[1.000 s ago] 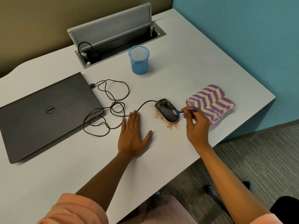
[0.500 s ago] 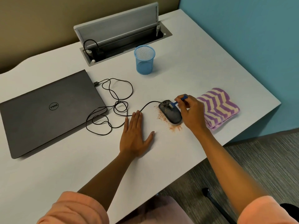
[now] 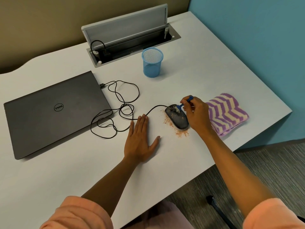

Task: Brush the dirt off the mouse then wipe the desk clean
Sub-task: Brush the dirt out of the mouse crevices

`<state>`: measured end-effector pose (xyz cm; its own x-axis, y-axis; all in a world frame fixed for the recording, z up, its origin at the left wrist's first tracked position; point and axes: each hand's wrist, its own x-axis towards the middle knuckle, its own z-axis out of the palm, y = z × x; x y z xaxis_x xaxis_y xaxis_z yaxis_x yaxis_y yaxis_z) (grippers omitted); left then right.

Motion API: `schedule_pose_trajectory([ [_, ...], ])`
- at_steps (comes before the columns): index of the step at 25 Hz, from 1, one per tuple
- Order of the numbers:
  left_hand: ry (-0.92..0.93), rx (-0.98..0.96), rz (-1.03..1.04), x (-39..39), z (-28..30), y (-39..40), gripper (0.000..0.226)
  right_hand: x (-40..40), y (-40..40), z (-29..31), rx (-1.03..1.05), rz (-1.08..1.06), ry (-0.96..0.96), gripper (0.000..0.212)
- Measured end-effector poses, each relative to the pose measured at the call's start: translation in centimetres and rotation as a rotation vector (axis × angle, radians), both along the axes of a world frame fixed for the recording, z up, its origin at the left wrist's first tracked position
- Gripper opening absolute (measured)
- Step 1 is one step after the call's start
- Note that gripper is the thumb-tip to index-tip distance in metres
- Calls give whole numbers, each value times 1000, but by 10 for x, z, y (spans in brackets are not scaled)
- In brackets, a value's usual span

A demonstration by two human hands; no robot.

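Black wired mouse [image 3: 177, 117] lies on the white desk [image 3: 206, 76], dusted with orange dirt [image 3: 180, 133] spilling toward 6 o'clock. Right hand [image 3: 196, 113] pinches a small blue brush [image 3: 182, 105], bristles on the mouse. Striped cloth [image 3: 227, 113] at 3 o'clock. Left hand [image 3: 140, 142] lies flat, fingers spread, at 8 o'clock.

L hand [image 3: 140, 142] flat, fingers [image 3: 142, 123] together; R hand [image 3: 197, 115] pinching brush [image 3: 183, 104].

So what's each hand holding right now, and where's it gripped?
The right hand pinches a small blue brush by its handle, bristles on the mouse. The left hand lies flat on the desk, holding nothing.
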<state>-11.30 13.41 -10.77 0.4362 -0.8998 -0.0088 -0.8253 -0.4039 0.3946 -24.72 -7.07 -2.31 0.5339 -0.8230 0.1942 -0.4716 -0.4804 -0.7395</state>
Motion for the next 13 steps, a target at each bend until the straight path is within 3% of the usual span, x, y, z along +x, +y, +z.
schedule_pose_trajectory([
  [13, -4, -16, 2, 0, 0, 0, 89, -7, 0, -2, -22, 6, 53, 24],
])
